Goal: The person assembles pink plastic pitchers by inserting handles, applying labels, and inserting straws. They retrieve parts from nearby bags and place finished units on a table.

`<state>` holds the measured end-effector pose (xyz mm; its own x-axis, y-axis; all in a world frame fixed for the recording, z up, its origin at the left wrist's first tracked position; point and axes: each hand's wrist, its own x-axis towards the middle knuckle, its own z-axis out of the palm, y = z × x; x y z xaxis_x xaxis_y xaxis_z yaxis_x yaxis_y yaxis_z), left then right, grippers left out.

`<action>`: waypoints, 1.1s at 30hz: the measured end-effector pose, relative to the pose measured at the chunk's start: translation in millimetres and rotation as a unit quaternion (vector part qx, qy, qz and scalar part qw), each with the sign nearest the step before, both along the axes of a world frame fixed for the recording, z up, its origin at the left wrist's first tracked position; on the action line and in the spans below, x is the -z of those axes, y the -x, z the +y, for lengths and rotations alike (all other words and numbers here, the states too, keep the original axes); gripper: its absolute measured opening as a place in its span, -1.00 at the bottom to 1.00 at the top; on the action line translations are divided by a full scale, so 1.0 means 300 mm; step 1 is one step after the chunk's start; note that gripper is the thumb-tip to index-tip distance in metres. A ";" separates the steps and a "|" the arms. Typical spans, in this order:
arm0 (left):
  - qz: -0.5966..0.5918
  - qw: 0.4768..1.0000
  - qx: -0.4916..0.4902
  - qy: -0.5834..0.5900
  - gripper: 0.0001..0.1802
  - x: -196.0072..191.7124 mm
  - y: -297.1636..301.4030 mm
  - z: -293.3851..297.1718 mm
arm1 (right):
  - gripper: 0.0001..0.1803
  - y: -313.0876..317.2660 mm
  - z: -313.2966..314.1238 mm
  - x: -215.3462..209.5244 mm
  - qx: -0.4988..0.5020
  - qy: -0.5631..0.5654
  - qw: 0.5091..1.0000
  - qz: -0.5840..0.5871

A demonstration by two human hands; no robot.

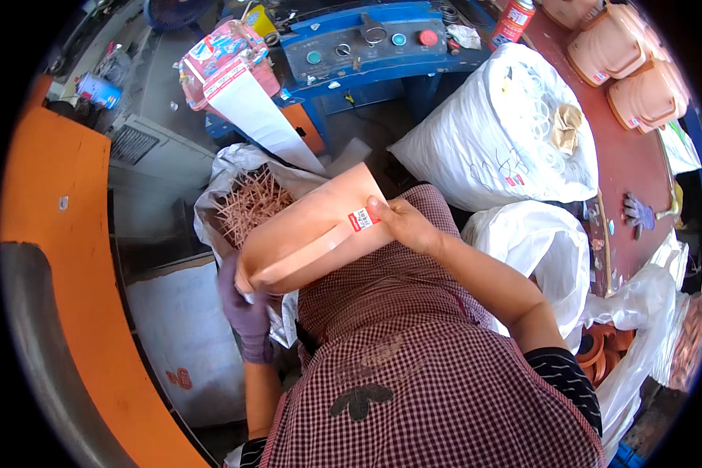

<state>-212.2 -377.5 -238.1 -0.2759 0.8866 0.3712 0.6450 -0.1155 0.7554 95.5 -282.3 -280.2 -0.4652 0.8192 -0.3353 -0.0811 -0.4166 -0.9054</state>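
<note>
Across my lap lies a peach-coloured plastic jug [312, 210], tilted, with its long handle facing up. My left hand [244, 308], in a purple glove, grips its lower left end; the glove is slightly blurred and some fingers are hidden behind the jug. My bare right hand [407, 224] holds the opposite end, the thumb on top beside a red and white sticker [362, 219] and the other fingers mostly out of sight. Just beyond the jug, a white sack [228, 168] holds many thin peach plastic sprues [256, 204].
A strip of label backing [261, 117] hangs from a pink box [220, 58] by the blue control panel [366, 43]. A stuffed white sack [460, 117] stands right, near an open plastic bag [522, 234]. Several jugs [612, 47] and a glove [639, 213] lie on the reddish table [620, 171].
</note>
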 end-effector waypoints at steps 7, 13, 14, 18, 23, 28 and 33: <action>-0.706 0.681 0.016 0.192 0.01 0.156 0.148 -0.029 | -0.51 -0.025 -0.160 -0.188 -0.061 -0.420 0.898 -0.114; -0.579 0.805 0.128 0.016 -0.31 -0.109 0.147 0.383 | -0.72 -0.107 -0.182 -0.125 -0.201 -0.647 0.687 -0.264; -0.616 0.768 0.175 0.022 -0.31 -0.184 0.138 0.395 | -0.72 -0.119 -0.177 -0.107 -0.209 -0.613 0.702 -0.297; -0.368 0.867 0.330 0.068 0.17 -0.364 0.116 0.424 | -0.73 -0.190 -0.127 -0.145 -0.066 -0.576 0.741 -0.339; -0.245 0.807 0.487 0.227 0.49 -0.465 -0.088 0.353 | -0.71 0.051 -0.128 -0.641 0.059 -0.792 0.585 -0.165; -0.164 0.771 0.525 0.320 0.26 -0.490 -0.183 0.248 | -0.77 0.219 -0.164 -0.543 0.013 -0.719 0.683 -0.129; -0.099 0.766 0.547 0.322 0.04 -0.532 -0.254 0.240 | -0.71 0.163 -0.157 -0.530 -0.216 -0.626 0.746 -0.066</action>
